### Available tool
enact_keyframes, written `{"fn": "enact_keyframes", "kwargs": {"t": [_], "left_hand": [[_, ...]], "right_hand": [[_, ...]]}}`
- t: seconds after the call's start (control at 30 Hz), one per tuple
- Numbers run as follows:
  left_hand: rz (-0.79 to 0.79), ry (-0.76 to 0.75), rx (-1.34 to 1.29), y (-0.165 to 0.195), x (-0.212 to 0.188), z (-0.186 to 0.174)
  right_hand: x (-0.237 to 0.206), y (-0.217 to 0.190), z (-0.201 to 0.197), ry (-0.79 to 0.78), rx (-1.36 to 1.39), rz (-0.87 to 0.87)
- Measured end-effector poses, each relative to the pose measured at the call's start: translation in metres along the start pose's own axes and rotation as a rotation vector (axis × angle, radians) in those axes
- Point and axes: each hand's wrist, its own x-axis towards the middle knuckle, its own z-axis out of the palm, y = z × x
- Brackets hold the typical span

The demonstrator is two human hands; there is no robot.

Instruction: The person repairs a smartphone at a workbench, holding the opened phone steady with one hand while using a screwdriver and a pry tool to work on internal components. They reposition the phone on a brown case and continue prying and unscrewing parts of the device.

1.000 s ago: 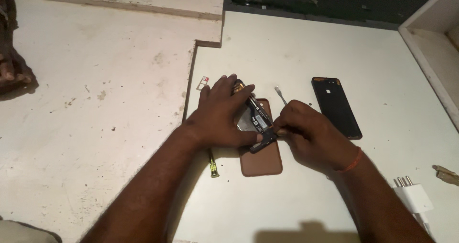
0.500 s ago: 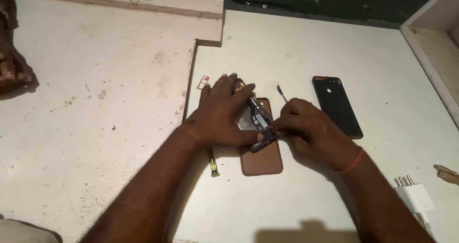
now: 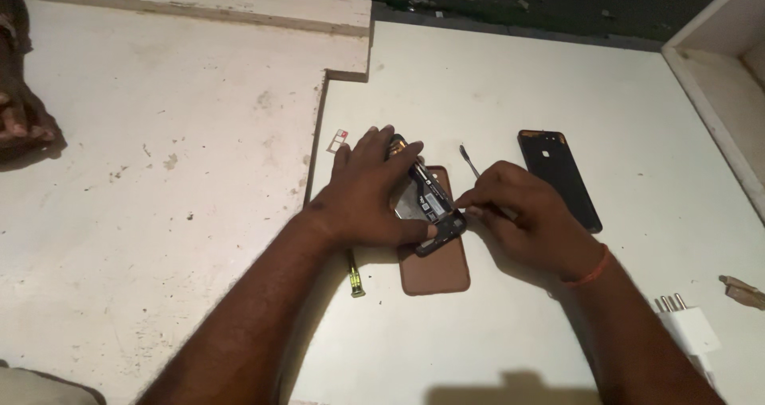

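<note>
Opened phone (image 3: 430, 206) sits bench (image 3: 494, 78) centre, long axis 11-to-5, between your hands: left hand (image 3: 370, 190) clamps it from 9 o'clock, right hand (image 3: 522, 218) pinches thin metal tool (image 3: 470, 162) from 3.

One head-worn camera looks steeply down, fairly near, onto the white table (image 3: 558, 78).

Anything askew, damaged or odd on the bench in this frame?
Nothing spilled. The opened phone lies with its insides exposed on a brown case, held by the left hand while the right hand works a thin tool at it. Its black back cover lies apart. The white table is stained.
</note>
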Motion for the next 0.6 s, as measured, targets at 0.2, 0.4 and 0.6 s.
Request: {"fn": "enact_keyframes", "kwargs": {"t": [0.2, 0.4, 0.6], "left_hand": [[-0.018, -0.019, -0.003, 0.006, 0.001, -0.001], [-0.016, -0.016, 0.003, 0.007, 0.004, 0.001], [-0.014, -0.014, 0.015, 0.01, 0.006, 0.005]], "right_hand": [[-0.002, 0.002, 0.003, -0.02, 0.099, 0.117], [-0.005, 0.012, 0.006, -0.035, 0.247, 0.113], [-0.007, 0.016, 0.007, -0.045, 0.217, 0.188]]}}
